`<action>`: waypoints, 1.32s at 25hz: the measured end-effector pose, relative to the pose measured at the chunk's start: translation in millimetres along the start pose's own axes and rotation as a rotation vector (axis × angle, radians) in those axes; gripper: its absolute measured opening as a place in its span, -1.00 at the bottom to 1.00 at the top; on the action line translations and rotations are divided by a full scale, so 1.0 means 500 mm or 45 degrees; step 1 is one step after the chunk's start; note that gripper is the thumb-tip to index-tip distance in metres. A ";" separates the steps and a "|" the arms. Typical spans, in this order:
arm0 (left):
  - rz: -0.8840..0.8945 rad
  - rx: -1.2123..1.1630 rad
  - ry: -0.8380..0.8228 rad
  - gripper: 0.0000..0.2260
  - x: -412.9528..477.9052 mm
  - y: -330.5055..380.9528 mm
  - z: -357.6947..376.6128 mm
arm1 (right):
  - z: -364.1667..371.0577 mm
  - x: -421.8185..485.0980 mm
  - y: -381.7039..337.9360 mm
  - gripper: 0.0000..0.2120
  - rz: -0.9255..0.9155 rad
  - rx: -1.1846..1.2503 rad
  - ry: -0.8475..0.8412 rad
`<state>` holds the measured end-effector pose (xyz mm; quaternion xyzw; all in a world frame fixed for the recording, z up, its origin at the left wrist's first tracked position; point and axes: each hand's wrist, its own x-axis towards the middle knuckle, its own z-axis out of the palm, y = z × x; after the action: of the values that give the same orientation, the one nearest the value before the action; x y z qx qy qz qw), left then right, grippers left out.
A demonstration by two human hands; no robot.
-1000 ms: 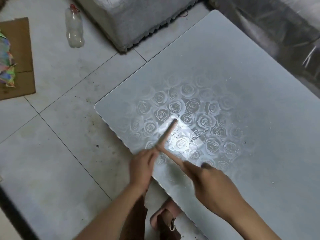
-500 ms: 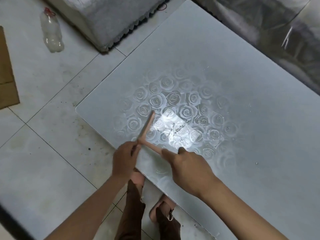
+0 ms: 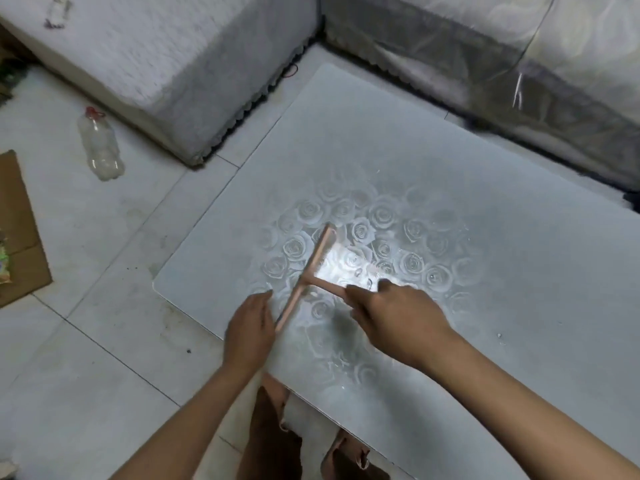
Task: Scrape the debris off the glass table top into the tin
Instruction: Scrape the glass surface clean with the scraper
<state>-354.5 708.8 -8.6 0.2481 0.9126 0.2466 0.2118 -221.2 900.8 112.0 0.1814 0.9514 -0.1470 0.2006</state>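
Note:
A frosted glass table top (image 3: 502,258) with a rose pattern fills the right of the view. On it lies a pink T-shaped scraper (image 3: 313,268), its long blade running from the roses toward the near edge. My right hand (image 3: 394,317) grips the scraper's handle. My left hand (image 3: 249,327) rests at the table's near edge beside the blade's lower end, fingers straight and together. A few small white specks (image 3: 499,336) lie on the glass to the right. No tin is in view.
A clear plastic bottle (image 3: 100,147) lies on the tiled floor at left, near a brown cardboard sheet (image 3: 17,230). A grey covered sofa (image 3: 166,64) and a second one (image 3: 502,64) border the table's far sides. My feet (image 3: 277,441) stand under the near edge.
The view has swung so the table sits further right. My left hand let go of the blade's end and now lies flat beside it. The scraper stays near the table's near-left corner.

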 end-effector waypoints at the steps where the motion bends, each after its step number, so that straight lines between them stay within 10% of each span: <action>1: -0.059 0.061 -0.008 -0.68 0.026 -0.014 -0.029 | -0.008 0.047 -0.021 -0.71 -0.033 -0.016 0.009; 14: -0.099 0.428 -0.467 -0.52 0.428 -0.117 -0.178 | -0.132 0.256 -0.114 -0.30 0.184 -0.084 -0.073; 33: -0.280 0.257 -0.653 -0.74 0.640 -0.161 -0.196 | -0.192 0.510 -0.214 -0.42 0.111 -0.078 -0.074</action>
<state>-684.4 792.7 -60.5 0.2217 0.8706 0.0594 0.4352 -513.4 912.4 107.2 0.2121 0.9404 -0.1143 0.2399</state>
